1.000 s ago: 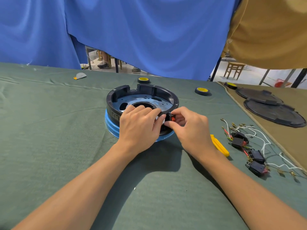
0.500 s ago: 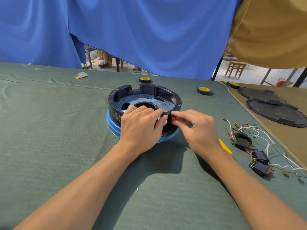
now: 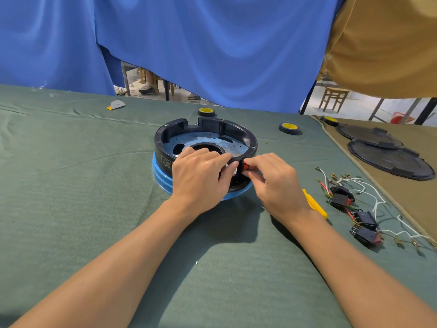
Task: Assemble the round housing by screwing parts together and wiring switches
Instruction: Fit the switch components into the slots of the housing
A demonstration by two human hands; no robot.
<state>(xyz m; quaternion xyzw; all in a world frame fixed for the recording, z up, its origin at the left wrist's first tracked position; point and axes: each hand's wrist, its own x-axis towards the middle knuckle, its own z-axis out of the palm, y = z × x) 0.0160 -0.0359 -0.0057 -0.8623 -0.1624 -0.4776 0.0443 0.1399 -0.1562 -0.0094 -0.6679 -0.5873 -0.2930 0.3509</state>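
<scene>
Orientation: the round housing is set flat with its open side up. Being circular, it has no long axis across the table. A notch in its wall faces away from the person.
Location: the housing is placed mid-table on the green cloth, seated on a blue base.
Appearance: a black ring wall is seen around a pale metal floor pierced with holes, with a dark round opening at its centre. A small label is carried on the outer wall at the left.
Switch: a red switch is lodged in the near-right wall, its red face turned outward.
Left hand: the fingers are curled over the near rim, and the housing is gripped.
Right hand: the red switch is pinched at the fingertips, close beside the left hand.
Nearby: spare switches with white wires are laid to the right. A yellow tool is partly hidden by the right wrist.
Change: both grips are kept as half a second ago, and slightly more of the yellow tool is uncovered.
</scene>
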